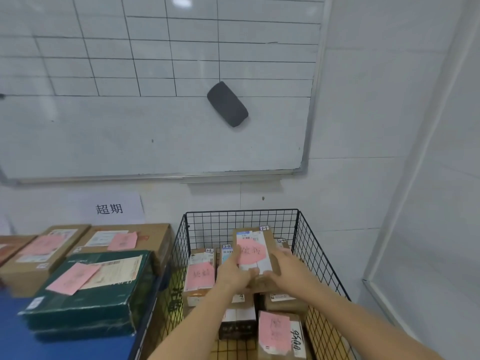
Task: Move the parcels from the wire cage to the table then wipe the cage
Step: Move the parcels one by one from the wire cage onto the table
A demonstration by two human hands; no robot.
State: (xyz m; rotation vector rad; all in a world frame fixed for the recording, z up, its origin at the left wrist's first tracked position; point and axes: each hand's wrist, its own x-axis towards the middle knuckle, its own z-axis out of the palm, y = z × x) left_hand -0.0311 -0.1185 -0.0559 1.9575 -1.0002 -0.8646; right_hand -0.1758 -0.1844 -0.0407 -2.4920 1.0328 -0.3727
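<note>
You are holding 1 brown parcel (253, 252) with both hands, raised above the other parcels inside the wire cage (317, 258). Your left hand (233, 275) is gripping its near left edge, with the fingers lying over the white label on top. Your right hand (283, 271) is gripping its near right edge, with the fingers curling round the side. A pink slip with handwriting is showing on top of the parcel, between your hands.

More parcels are sitting lower in the cage. A box with a pink slip (200, 276) is lying to the left of your left hand, a dark box (237, 326) is showing between your forearms, and another pink-slipped box (279, 333) is lying under your right forearm.

The blue table (15, 336) is standing just beside the cage, on your left. It is carrying a green box (85, 302) at the front and 2 brown boxes (135, 237) behind it, each with a pink slip.

On the wall, a whiteboard (130, 131) is hanging with a dark eraser (227, 103) sticking to it, and a paper sign (109, 209) is hanging below the board.
</note>
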